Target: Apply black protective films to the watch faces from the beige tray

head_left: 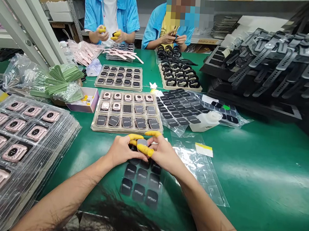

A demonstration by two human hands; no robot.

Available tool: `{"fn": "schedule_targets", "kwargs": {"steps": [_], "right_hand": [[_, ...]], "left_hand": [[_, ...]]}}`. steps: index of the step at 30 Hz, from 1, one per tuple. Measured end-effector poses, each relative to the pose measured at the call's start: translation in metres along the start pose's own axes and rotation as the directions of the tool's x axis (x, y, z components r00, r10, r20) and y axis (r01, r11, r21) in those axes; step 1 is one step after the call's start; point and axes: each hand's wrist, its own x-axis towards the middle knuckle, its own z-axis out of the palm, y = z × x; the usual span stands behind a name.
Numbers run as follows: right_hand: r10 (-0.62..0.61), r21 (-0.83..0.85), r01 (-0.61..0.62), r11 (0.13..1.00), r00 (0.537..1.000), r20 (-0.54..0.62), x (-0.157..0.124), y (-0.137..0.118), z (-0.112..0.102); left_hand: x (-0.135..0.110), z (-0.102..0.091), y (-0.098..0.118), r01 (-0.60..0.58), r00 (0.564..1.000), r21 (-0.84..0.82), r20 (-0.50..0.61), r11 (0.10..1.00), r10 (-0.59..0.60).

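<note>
On a green surface [256, 163], both hands' [122, 150] [166, 155] fingers [145, 149] are pinching a grey square [142, 142], black-faced watches [126, 122] seemingly done, pink-backed ones [128, 97] waiting.

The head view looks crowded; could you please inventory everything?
Square piece: one, grey, front centre
Sheets of squares: several, black, centre
Plastic sheeting: some, clear, right
Watch trays: several, clear, centre
Tray stack: one, clear, left
Strap bundles: several, green, left
Flat straps: many, pink, back
Coiled straps: many, black, back
Hanging straps: many, grey, right
Box: one, purple, left
Opaque bottle: one, white, right
Table: one, green, throughout
Workers: two, blue jackets, back
Left hand and right hand: two, yellow coverings, centre
</note>
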Motion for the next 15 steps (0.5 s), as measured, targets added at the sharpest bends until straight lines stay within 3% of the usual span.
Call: {"fn": "schedule_targets", "kwargs": {"steps": [3,9,13,15], "right_hand": [[-0.032,0.074,0.027,0.997,0.998,0.062,0.0013,-0.0007,0.0017],[-0.074,0.123,0.060,0.991,0.990,0.117,0.0009,-0.0019,-0.0008],[-0.023,0.135,0.011,0.991,0.996,0.082,0.0014,-0.0006,-0.0031],[-0.026,0.182,0.002,0.983,0.992,0.126,0.0021,-0.0003,-0.0027]], "left_hand": [[-0.0006,-0.0004,0.0001,-0.006,0.999,0.034,0.046,0.999,0.004],[-0.0020,0.0008,-0.0001,-0.035,0.999,0.065,0.006,0.997,0.034],[-0.0012,0.0004,0.0014,-0.010,1.000,0.070,0.013,0.998,0.009],[-0.0008,-0.0004,0.0017,0.019,1.000,0.035,0.016,0.999,-0.019]]}}
